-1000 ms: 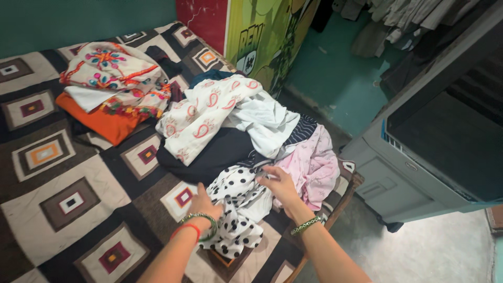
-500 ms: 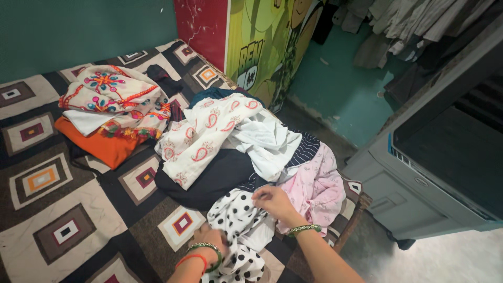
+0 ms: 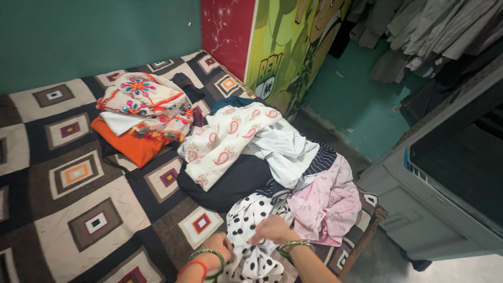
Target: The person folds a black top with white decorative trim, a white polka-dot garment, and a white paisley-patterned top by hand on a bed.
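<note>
A bed (image 3: 78, 209) carries everything, covered with a sheet of brown, black and cream squares. On its far side lies a small stack of clothes (image 3: 139, 112): an orange piece under a cream one with bright flower stitching. To the right, near the bed's edge, sits a loose heap of clothes (image 3: 262, 167), with a white paisley cloth, a dark garment, a pink one and a white polka-dot one at the near end.

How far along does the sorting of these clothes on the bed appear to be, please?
Done: a folded stack lies apart. In hand: both hands, left and right, grip the polka-dot garment. Left: the loose heap, including paisley cloth and pink garment.
</note>
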